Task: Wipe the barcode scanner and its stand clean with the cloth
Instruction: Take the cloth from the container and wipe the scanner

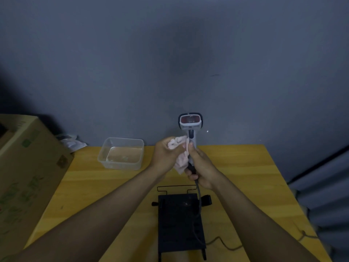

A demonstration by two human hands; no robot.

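Observation:
I hold the grey barcode scanner (190,123) upright above the yellow table (245,167), its red window facing me. My right hand (200,170) grips the lower handle, and the scanner's cable runs down from it. My left hand (166,155) presses a bunched pink cloth (179,150) against the left side of the handle. The black stand (179,222) lies flat on the table below my hands, with a wire frame at its far end.
A clear plastic tub (120,153) holding some liquid sits on the table to the left. A large cardboard box (28,176) stands at the left edge. A grey wall (170,63) rises behind the table. The cable (222,242) trails over the table at the right.

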